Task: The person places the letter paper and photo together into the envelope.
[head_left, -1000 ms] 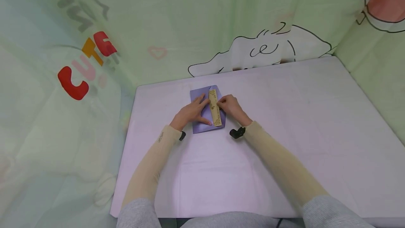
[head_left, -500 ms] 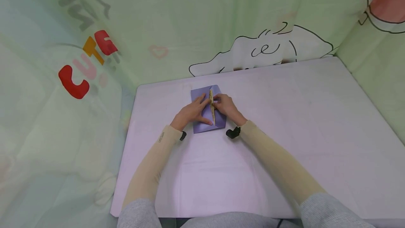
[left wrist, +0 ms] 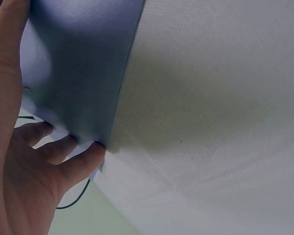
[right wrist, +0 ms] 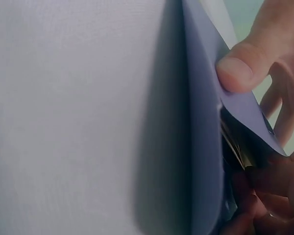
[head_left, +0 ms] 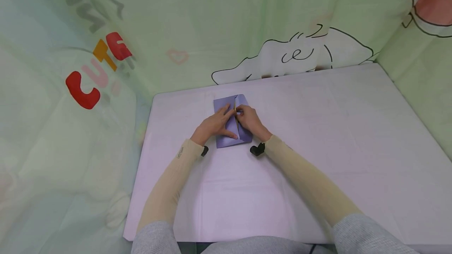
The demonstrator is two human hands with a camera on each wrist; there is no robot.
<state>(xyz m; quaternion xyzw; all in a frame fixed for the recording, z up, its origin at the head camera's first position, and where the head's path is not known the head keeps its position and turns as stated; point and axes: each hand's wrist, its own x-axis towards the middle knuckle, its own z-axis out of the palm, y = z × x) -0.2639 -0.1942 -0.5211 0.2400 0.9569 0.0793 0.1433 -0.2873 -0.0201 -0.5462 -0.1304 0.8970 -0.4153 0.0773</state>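
A purple envelope (head_left: 221, 141) lies on the table with its long opening toward the right. My left hand (head_left: 214, 124) rests on it with fingers spread, as the left wrist view also shows, where the fingertips touch the envelope (left wrist: 83, 63) near one edge. Only a thin sliver of a tan, dark-patterned card (head_left: 235, 106) shows at the opening; the rest is inside or hidden. My right hand (head_left: 250, 119) pinches this card at the slit. In the right wrist view, the envelope's mouth gapes around the card (right wrist: 242, 155), with the left thumb (right wrist: 235, 73) pressing beside it.
A white cloth covers the table (head_left: 318, 136). Behind it hangs a pale green curtain (head_left: 219, 22) with cartoon drawings. Another curtain with colored letters (head_left: 84, 91) hangs at the left. A black wrist camera (head_left: 257, 149) sits near the right wrist.
My right hand has moved left, and the tan card has gone from lying fully visible on the envelope to mostly inside its slit. My left hand has stayed in place.
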